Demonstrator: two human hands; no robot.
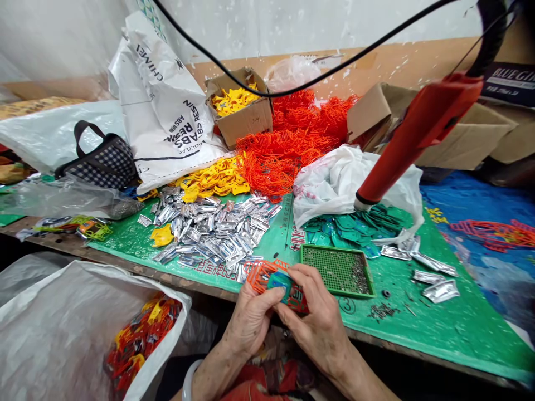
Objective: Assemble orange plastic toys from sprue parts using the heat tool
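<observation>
Both hands meet at the table's near edge around an orange plastic frame piece. My left hand grips the frame from below and its thumb presses a small teal part onto it. My right hand pinches the frame's right side, fingers curled over the teal part. A green perforated tray with small dark screws in its right corner lies just right of the hands. A heap of silver metal pieces lies just beyond them.
An orange powered screwdriver hangs over a pile of teal parts by a white plastic bag. Orange frames and yellow parts are heaped further back. A white sack at lower left holds assembled pieces.
</observation>
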